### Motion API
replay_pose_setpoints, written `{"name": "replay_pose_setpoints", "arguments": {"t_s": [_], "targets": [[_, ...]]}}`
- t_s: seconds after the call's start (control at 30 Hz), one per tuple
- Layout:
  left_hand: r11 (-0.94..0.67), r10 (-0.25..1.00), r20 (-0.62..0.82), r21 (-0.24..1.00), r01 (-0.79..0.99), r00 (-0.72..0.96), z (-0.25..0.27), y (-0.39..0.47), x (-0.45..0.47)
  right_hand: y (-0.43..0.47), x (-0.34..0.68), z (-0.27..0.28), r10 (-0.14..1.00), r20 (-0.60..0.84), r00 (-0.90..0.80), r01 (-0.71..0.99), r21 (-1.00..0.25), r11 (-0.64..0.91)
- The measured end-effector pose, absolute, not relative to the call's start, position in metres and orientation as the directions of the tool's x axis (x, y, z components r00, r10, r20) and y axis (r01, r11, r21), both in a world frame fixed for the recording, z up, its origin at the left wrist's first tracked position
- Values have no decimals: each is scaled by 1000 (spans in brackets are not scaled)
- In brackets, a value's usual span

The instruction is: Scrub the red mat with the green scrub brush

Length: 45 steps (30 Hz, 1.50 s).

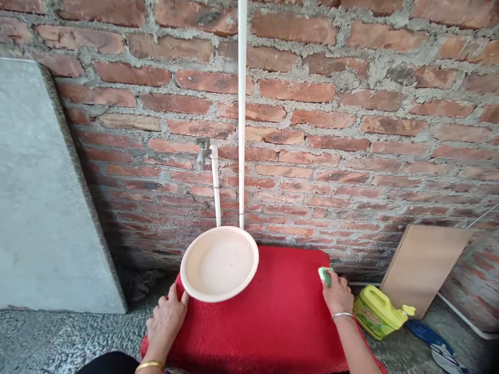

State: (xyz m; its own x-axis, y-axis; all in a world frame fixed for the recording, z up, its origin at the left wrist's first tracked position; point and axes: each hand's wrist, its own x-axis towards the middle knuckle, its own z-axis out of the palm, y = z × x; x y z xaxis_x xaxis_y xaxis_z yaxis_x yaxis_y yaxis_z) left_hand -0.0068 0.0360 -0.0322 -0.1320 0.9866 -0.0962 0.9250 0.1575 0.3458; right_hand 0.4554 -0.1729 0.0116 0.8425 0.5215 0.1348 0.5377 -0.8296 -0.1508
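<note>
A pale cream plastic basin (220, 265) stands at the back left of a red cloth-covered table (280, 311). It looks empty. My left hand (167, 314) rests on the table's left edge with its fingers apart. The fingertips are close to the basin's lower left rim; whether they touch it I cannot tell. At the table's right edge, my right hand (338, 296) is closed around a small green-and-white scrubber (325, 275), partly hidden by the fingers.
A tap (202, 150) and a white pipe (241, 114) are on the brick wall behind. On the floor at right are a yellow jug (378, 311), a leaning board (424, 265) and blue slippers (432, 340). A grey slab (47, 192) leans at left.
</note>
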Motion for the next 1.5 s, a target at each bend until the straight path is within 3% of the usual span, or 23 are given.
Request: {"name": "replay_pose_setpoints", "arguments": {"t_s": [0.1,0.3,0.43,0.6,0.77,0.87,0.97,1.1,1.23,1.37,1.5], "targets": [[165,986,-92,345,924,-142,-31,34,-5,-172,453,7,477,189,859,508,-187,-841],[157,988,-61,321,934,-145,-33,33,-8,-103,352,-9,812,283,510,850,-314,-424],[157,985,-112,320,934,-127,-35,38,-13,-69,306,-12,889,253,381,905,-300,-302],[167,984,-106,312,935,-141,-35,38,-10,-88,362,-5,840,201,504,855,-257,-451],[158,987,-56,320,934,-148,-36,34,-5,-144,452,12,584,189,790,613,-190,-767],[149,989,-71,325,934,-133,-35,33,-4,-154,467,14,476,217,852,514,-186,-837],[140,990,-76,327,935,-121,-36,33,-5,-131,442,3,567,250,785,616,-210,-759],[155,988,-62,310,938,-142,-37,32,-5,-75,374,-18,777,278,565,823,-248,-510],[154,988,-60,298,942,-142,-37,31,-6,-38,330,-23,876,268,401,906,-259,-335],[143,990,-53,281,949,-134,-34,29,-5,-40,359,-14,876,220,430,894,-241,-379],[148,989,-59,294,944,-137,-30,28,-2,-75,431,3,758,167,631,774,-203,-600]]}}
